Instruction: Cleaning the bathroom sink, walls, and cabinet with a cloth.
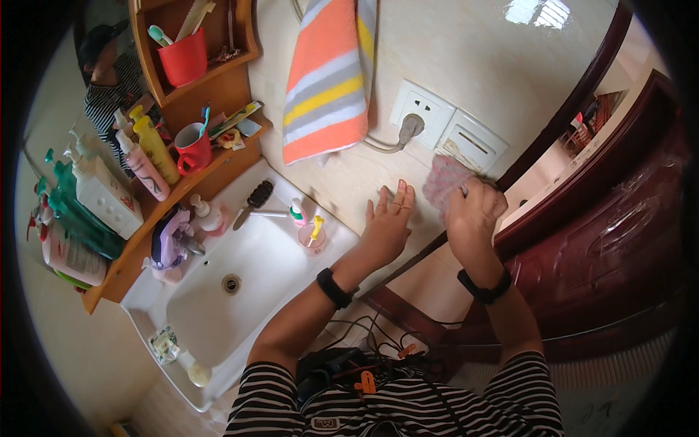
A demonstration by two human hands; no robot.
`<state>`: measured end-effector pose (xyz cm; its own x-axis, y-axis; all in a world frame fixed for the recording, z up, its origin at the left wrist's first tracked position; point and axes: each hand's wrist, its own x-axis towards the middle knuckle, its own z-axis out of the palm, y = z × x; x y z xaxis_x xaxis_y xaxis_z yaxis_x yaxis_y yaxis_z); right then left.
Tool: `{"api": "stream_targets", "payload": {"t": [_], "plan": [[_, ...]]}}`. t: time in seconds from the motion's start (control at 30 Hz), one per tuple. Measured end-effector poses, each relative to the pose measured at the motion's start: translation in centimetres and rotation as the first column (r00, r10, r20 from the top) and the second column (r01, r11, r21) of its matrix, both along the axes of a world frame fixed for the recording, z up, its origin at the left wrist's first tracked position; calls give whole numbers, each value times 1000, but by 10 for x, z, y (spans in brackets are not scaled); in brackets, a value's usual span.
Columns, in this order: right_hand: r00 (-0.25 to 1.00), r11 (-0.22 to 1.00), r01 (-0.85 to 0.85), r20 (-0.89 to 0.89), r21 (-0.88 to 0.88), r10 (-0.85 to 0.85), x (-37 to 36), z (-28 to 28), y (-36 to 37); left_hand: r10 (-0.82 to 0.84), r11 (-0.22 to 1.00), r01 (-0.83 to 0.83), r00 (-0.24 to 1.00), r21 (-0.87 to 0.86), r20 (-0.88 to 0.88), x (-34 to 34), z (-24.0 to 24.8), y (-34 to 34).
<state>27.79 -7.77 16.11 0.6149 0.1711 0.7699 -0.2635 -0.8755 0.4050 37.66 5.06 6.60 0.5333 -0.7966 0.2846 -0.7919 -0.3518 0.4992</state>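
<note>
My right hand (472, 215) is closed around a pinkish-grey cloth (445, 182), which presses against the tiled wall (342, 189) just below a white switch plate (472, 140). Part of the cloth is hidden behind my fingers. To its left, my left hand (388, 227) lies against the wall with fingers stretched and nothing in them. Above the hands, a grey plug (412, 127) with its cord sits in a white wall socket (428, 105). Both wrists wear black bands.
A white sink (226, 320) stands at left, with a hairbrush (258, 197) and small bottles on its rim. Pump bottles (102, 189) and a red mug (194, 149) fill a wooden shelf. A striped towel (324, 95) hangs above. A dark red door (611, 211) is at right.
</note>
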Motion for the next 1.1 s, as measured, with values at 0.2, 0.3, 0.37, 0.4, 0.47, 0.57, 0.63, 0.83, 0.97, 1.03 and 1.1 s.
{"api": "stream_targets", "payload": {"t": [0.2,0.3,0.37,0.4,0.47,0.57,0.63,0.83,0.97,1.03,1.1], "plan": [[1000,1000,-4,6,-15,4,27,18,17,-2,995,1,1000,95,6,2,-3,-6],[999,1000,18,-48,13,-18,3,16,9,6,994,-8,1000,105,25,5,-6,-3],[999,1000,-22,-39,-6,21,-18,11,-6,9,1000,-8,999,-17,50,2,-4,-3],[1000,1000,2,-13,-26,-2,-25,7,-11,13,1000,-12,999,-20,49,2,-4,-2],[999,998,34,7,-44,-34,-28,3,-17,7,1000,-5,999,-30,52,1,-3,0],[999,999,-38,-15,-34,37,-14,11,-11,12,999,-10,998,-37,54,-1,-5,-2],[1000,1000,-4,-14,-21,3,4,14,0,8,1000,-7,1000,-22,30,-2,-2,-5],[1000,999,17,23,-44,-16,15,22,11,20,999,-21,1000,31,22,1,-5,-5],[1000,999,-29,8,-44,30,-19,21,-6,4,1000,-4,1000,-13,-11,0,1,-2],[1000,999,-16,24,-48,17,-24,21,-7,14,1000,-14,1000,-21,-12,-1,0,-2],[1000,999,-15,6,-46,15,-19,21,-5,15,1000,-15,1000,-26,-12,-3,-1,-4]]}}
